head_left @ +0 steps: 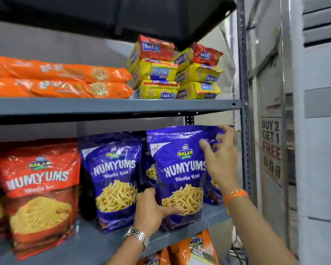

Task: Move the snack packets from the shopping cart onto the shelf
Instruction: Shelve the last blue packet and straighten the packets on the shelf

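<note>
A purple snack packet (177,169) stands upright at the right end of the grey middle shelf (88,243). My left hand (153,209) grips its lower left corner, thumb across the front. My right hand (220,155) pinches its top right corner. More purple packets sit behind it, and another purple packet (113,178) stands to its left. Red snack packets (38,190) fill the left part of the same shelf. The shopping cart is out of view.
The upper shelf (113,107) holds long orange biscuit packs (61,77) and stacked yellow and red biscuit packs (172,69). Orange packets (197,249) show on the shelf below. The rack's metal upright (244,111) stands right of my hands, with a promotional sign (271,148) beyond.
</note>
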A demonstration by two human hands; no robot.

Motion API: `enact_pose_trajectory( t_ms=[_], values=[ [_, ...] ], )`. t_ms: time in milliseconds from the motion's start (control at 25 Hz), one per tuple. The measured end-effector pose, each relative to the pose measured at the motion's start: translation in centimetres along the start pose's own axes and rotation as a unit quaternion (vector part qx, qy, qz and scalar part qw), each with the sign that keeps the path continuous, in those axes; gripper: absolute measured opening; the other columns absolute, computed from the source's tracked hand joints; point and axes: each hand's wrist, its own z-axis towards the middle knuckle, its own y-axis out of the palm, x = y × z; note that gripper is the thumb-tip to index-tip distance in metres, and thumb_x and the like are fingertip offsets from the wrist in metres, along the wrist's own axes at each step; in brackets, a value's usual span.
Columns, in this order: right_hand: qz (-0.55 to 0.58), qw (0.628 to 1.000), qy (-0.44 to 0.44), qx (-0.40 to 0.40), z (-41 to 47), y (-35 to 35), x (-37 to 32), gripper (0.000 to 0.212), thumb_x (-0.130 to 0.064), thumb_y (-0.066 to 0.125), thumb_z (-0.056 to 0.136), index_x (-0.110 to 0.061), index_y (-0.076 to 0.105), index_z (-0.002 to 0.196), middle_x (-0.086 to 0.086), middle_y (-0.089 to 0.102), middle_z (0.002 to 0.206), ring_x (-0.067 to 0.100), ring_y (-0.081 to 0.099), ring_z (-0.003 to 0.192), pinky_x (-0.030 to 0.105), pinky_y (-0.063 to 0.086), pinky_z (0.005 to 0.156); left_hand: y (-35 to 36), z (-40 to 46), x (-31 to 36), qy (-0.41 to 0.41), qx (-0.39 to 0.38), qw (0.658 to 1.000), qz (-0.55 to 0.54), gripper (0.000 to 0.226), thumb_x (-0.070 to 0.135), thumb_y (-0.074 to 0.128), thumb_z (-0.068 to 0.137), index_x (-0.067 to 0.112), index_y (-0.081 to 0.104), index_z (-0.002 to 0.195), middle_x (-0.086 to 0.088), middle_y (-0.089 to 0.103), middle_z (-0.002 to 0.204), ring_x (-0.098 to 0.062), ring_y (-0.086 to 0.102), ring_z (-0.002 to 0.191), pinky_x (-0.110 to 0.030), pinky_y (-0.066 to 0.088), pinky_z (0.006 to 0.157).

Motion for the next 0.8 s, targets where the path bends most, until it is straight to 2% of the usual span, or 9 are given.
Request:
enact_pose_trajectory(
  t_ms=[160,280,400,480,560,600,640,720,800],
  values=[
    [-0.027,0.974,0.124,-0.19,-6.3,1.0,4.7,0.125,-0.03,0.092,0.055,-0.044,0.007,0.146,-0.021,0.054,0.119,0.022,0.062,0.117,0.05,0.051,0.101,1.2,2.2,-1.2,-0.019,-0.011,1.0,-0.011,0.08,0.076,0.083,0.028,0.018,0.073,0.082,0.007,0.075,0.076,0.001,0.067,0.069,-0.019,0.054,0.06],
    [-0.073,0.944,0.146,-0.288,-10.2,2.8,6.6,0.157,-0.045,0.094,0.034,-0.054,-0.018,0.143,-0.002,0.038,0.151,0.025,0.042,0.139,0.049,0.04,0.114,1.2,3.1,-1.1,-0.021,-0.04,0.999,-0.016,0.076,0.061,0.09,0.038,0.02,0.071,0.099,0.006,0.077,0.093,-0.001,0.069,0.081,-0.028,0.058,0.076],
    [-0.11,0.943,0.157,-0.271,-11.5,4.5,6.5,0.16,-0.048,0.095,0.035,-0.041,-0.019,0.148,0.007,0.032,0.152,0.031,0.035,0.139,0.047,0.036,0.115,0.0,2.2,-0.7,-0.022,-0.047,0.999,-0.013,0.078,0.058,0.09,0.047,0.023,0.059,0.109,0.007,0.074,0.103,-0.004,0.067,0.086,-0.028,0.056,0.082],
    [-0.116,0.949,0.158,-0.246,-11.7,5.1,6.6,0.158,-0.05,0.095,0.037,-0.037,-0.015,0.15,0.009,0.034,0.15,0.032,0.035,0.139,0.046,0.036,0.114,-1.9,1.0,-1.1,0.006,0.067,0.998,0.009,0.081,0.063,0.087,0.045,0.022,0.053,0.105,0.006,0.068,0.094,-0.008,0.062,0.083,-0.026,0.052,0.077],
    [-0.126,0.948,0.159,-0.245,-11.6,5.6,7.1,0.153,-0.054,0.092,0.041,-0.037,-0.015,0.15,0.011,0.039,0.145,0.033,0.039,0.135,0.046,0.038,0.113,-4.7,-0.4,-1.7,0.027,0.225,0.973,0.039,0.075,0.047,0.094,0.046,0.017,0.048,0.097,0.0,0.057,0.091,-0.018,0.054,0.084,-0.031,0.045,0.078],
    [-0.129,0.946,0.159,-0.25,-11.5,5.8,7.4,0.151,-0.057,0.089,0.043,-0.039,-0.016,0.15,0.012,0.041,0.142,0.033,0.041,0.133,0.047,0.04,0.111,-6.0,-0.7,-2.3,0.011,0.278,0.959,0.053,0.076,0.036,0.097,0.045,0.014,0.047,0.098,-0.005,0.055,0.097,-0.025,0.051,0.09,-0.036,0.041,0.083],
    [-0.131,0.945,0.158,-0.255,-11.2,5.9,7.7,0.15,-0.059,0.088,0.043,-0.04,-0.016,0.15,0.012,0.043,0.14,0.034,0.043,0.131,0.047,0.041,0.11,-7.1,-1.0,-2.9,-0.02,0.296,0.952,0.074,0.08,0.029,0.098,0.043,0.011,0.046,0.102,-0.012,0.052,0.105,-0.032,0.048,0.099,-0.041,0.039,0.09],
    [-0.125,0.943,0.158,-0.264,-10.7,6.3,8.1,0.15,-0.059,0.086,0.044,-0.041,-0.017,0.15,0.012,0.043,0.14,0.033,0.044,0.131,0.046,0.041,0.109,-8.3,-1.2,-4.7,-0.095,0.236,0.961,0.107,0.097,0.026,0.098,0.041,0.005,0.041,0.117,-0.02,0.046,0.12,-0.039,0.043,0.116,-0.047,0.035,0.1],
    [-0.115,0.94,0.166,-0.274,-10.5,6.4,8.3,0.15,-0.057,0.087,0.045,-0.042,-0.018,0.15,0.011,0.042,0.142,0.033,0.043,0.133,0.047,0.04,0.11,-8.5,-1.3,-6.4,-0.164,0.142,0.973,0.075,0.115,0.027,0.098,0.044,0.002,0.027,0.131,-0.02,0.045,0.129,-0.04,0.044,0.123,-0.044,0.04,0.101]
  ],
)
